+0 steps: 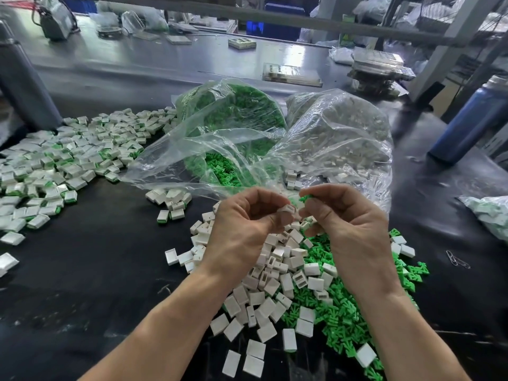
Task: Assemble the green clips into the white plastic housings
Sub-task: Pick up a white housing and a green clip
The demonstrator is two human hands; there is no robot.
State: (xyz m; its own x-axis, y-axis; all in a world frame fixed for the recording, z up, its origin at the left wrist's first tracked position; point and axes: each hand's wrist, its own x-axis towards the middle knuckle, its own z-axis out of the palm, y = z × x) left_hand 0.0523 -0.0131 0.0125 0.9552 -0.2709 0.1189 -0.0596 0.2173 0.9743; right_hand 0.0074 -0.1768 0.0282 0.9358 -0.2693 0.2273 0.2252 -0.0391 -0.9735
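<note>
My left hand [242,224] pinches a white plastic housing [286,209] between thumb and fingers. My right hand [346,218] pinches a green clip [304,198] just right of that housing, and a few more white pieces show under its curled fingers. The clip and housing are close together, slightly apart. Beneath both hands lies a heap of empty white housings [275,276], and a heap of loose green clips [343,312] spreads to its right on the black table.
A large pile of assembled housings [68,160] covers the left of the table. Behind my hands stand an open plastic bag of green clips [233,125] and a bag of white housings [338,133]. A blue bottle [472,116] stands at right; paper clips [456,261] lie nearby.
</note>
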